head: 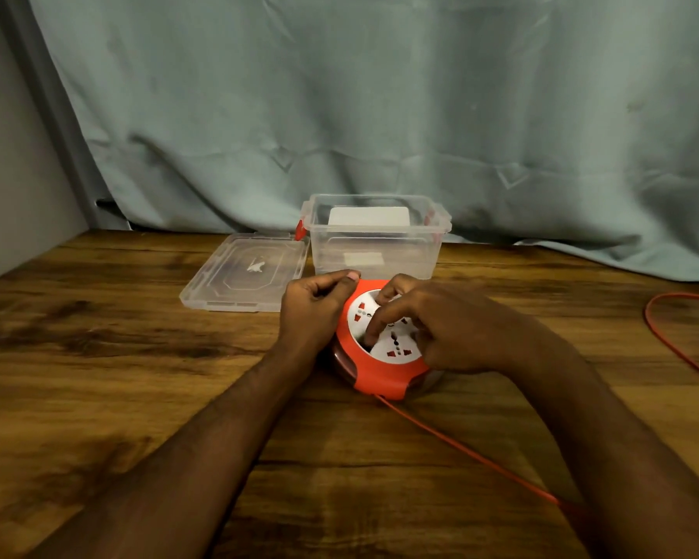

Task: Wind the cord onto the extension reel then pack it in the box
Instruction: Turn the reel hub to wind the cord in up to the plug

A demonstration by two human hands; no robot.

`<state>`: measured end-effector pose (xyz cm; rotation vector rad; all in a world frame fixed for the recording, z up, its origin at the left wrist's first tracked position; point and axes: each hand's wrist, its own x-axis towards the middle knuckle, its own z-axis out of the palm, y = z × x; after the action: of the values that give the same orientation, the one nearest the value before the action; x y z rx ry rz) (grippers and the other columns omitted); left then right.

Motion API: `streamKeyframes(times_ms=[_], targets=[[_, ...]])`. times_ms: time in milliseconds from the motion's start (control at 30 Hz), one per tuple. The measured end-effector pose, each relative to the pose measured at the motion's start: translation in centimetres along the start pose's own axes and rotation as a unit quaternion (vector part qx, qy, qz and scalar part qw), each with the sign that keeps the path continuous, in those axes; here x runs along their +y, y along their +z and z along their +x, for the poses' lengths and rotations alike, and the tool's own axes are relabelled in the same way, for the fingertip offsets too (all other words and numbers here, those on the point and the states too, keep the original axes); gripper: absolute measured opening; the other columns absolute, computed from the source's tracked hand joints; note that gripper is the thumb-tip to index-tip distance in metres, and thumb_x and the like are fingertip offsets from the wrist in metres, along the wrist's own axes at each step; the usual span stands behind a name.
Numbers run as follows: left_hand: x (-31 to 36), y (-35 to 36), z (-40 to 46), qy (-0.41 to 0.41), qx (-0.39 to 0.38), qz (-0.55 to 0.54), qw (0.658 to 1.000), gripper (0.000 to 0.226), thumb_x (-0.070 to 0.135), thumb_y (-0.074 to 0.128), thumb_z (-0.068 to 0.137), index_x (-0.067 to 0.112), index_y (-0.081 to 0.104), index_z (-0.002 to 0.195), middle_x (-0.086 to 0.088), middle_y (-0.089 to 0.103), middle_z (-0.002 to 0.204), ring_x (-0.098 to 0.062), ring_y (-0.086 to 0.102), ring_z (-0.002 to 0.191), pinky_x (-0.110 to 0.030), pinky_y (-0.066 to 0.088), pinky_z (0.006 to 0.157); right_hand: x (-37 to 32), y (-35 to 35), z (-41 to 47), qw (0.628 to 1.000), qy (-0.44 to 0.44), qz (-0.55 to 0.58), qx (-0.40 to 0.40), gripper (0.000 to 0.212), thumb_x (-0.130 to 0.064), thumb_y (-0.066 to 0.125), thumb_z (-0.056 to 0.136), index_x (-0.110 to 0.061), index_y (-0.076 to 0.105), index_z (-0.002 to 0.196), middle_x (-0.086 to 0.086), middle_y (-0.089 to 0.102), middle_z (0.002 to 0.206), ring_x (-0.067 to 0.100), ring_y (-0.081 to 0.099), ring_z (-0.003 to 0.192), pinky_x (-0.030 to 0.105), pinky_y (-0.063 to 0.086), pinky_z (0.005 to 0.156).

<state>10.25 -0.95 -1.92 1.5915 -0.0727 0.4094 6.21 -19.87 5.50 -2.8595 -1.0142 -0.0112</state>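
A clear plastic box (376, 240) with red side clips stands open at the back of a wooden table (97, 349), against a pale blue-green curtain (380, 94). The box looks empty apart from white labels seen through its walls. Its clear lid (245, 271) lies flat on the table just to the left, touching the box.

In front of the box, a round red-and-white reel (384, 365) lies flat, its white socket face turned up. The left hand (315, 306) is curled against the reel's left rim, thumb on the red edge, steadying it. The right hand (440, 328) is arched over the white face, fingers bent down and pressed into the centre; what they grip there is hidden.

A thin red cord (461, 441) leaves the near edge of the reel and runs straight toward the lower right, passing under the right forearm. More of it loops across the table at the far right. Both forearms are bare. The table's surface is dark, streaked woodgrain.
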Motion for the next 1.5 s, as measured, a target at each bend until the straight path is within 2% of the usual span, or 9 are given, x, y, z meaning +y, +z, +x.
streamKeyframes(times_ms=[67, 233, 467, 700, 867, 1033, 1333, 1433, 1500], targets=[[0.1, 0.1, 0.0, 0.000, -0.001, 0.000, 1.000, 0.024, 0.021, 0.070, 0.095, 0.007, 0.077, 0.114, -0.006, 0.080, 0.099, -0.016, 0.079, 0.083, -0.027, 0.064, 0.071, 0.0, 0.0, 0.1, 1.000, 0.001, -0.001, -0.005, 0.061, -0.005, 0.072, 0.081, -0.052, 0.064, 0.120, -0.009, 0.041, 0.153, 0.017, 0.049, 0.129, 0.014, 0.044, 0.079], [0.2, 0.2, -0.1, 0.012, -0.010, 0.001, 1.000, 0.024, 0.021, 0.069, 0.096, 0.008, 0.077, 0.114, -0.005, 0.080, 0.098, -0.016, 0.078, 0.083, -0.026, 0.064, 0.070, 0.3, -0.1, 0.0, 1.000, 0.000, -0.006, 0.003, 0.061, -0.007, 0.069, 0.082, -0.057, 0.064, 0.118, -0.011, 0.045, 0.146, 0.010, 0.052, 0.118, 0.009, 0.034, 0.062], [0.3, 0.4, -0.2, 0.010, -0.025, -0.012, 1.000, 0.020, 0.021, 0.070, 0.095, 0.010, 0.078, 0.110, -0.002, 0.081, 0.095, -0.015, 0.079, 0.083, -0.029, 0.064, 0.072, 0.7, -0.6, -0.3, 1.000, -0.010, 0.005, -0.003, 0.060, -0.016, 0.068, 0.081, -0.059, 0.062, 0.121, -0.011, 0.049, 0.132, 0.009, 0.053, 0.112, 0.011, 0.039, 0.065], [0.2, 0.4, -0.2, 0.003, -0.029, -0.013, 0.999, 0.021, 0.020, 0.070, 0.095, 0.008, 0.079, 0.110, -0.008, 0.081, 0.099, -0.021, 0.078, 0.088, -0.040, 0.065, 0.080, 0.7, -0.4, -0.3, 0.999, 0.008, -0.022, 0.022, 0.064, -0.052, 0.073, 0.073, -0.069, 0.047, 0.130, -0.022, 0.047, 0.096, 0.001, 0.049, 0.086, 0.020, 0.035, 0.063], [-0.2, 0.5, -0.2, -0.002, -0.021, -0.009, 1.000, 0.019, 0.017, 0.070, 0.095, 0.007, 0.079, 0.108, -0.007, 0.081, 0.097, -0.022, 0.078, 0.089, -0.041, 0.063, 0.084, 0.3, 0.3, 0.0, 0.991, 0.028, -0.070, 0.111, 0.066, -0.074, 0.065, 0.059, -0.062, 0.058, 0.124, -0.030, 0.035, 0.067, 0.003, 0.045, 0.075, 0.027, 0.033, 0.067], [-0.4, 0.3, -0.1, -0.006, -0.020, -0.006, 1.000, 0.018, 0.018, 0.071, 0.094, 0.009, 0.079, 0.107, -0.004, 0.081, 0.095, -0.019, 0.078, 0.084, -0.036, 0.064, 0.077, -0.2, 1.9, 1.0, 0.970, 0.132, -0.057, 0.196, 0.075, -0.088, 0.062, 0.055, -0.041, 0.071, 0.112, -0.014, 0.068, 0.108, 0.013, 0.059, 0.100, 0.031, 0.035, 0.073], [-0.5, -0.1, 0.2, -0.012, -0.015, 0.011, 1.000, 0.026, 0.021, 0.069, 0.096, 0.004, 0.077, 0.114, -0.010, 0.080, 0.102, -0.024, 0.078, 0.088, -0.039, 0.065, 0.077, -0.8, 2.2, 1.5, 0.962, 0.186, -0.023, 0.198, 0.068, -0.085, 0.065, 0.062, -0.038, 0.072, 0.111, -0.011, 0.069, 0.114, 0.014, 0.060, 0.103, 0.030, 0.036, 0.075], [-0.6, -0.1, 0.2, -0.019, -0.014, 0.009, 1.000, 0.024, 0.022, 0.070, 0.095, 0.006, 0.077, 0.112, -0.010, 0.080, 0.100, -0.022, 0.078, 0.085, -0.033, 0.064, 0.072, -0.6, 0.9, 1.1, 0.971, 0.149, -0.044, 0.180, 0.043, -0.068, 0.069, 0.076, -0.040, 0.070, 0.108, -0.016, 0.062, 0.087, 0.010, 0.061, 0.091, 0.027, 0.037, 0.070], [-0.6, -0.1, 0.3, -0.019, -0.013, 0.007, 1.000, 0.024, 0.022, 0.070, 0.095, 0.006, 0.078, 0.111, -0.009, 0.081, 0.098, -0.021, 0.078, 0.084, -0.031, 0.064, 0.071, 0.0, 0.0, 0.5, 0.984, 0.103, -0.054, 0.137, 0.033, -0.049, 0.075, 0.080, -0.043, 0.067, 0.111, -0.018, 0.063, 0.092, 0.008, 0.061, 0.092, 0.026, 0.037, 0.066]])
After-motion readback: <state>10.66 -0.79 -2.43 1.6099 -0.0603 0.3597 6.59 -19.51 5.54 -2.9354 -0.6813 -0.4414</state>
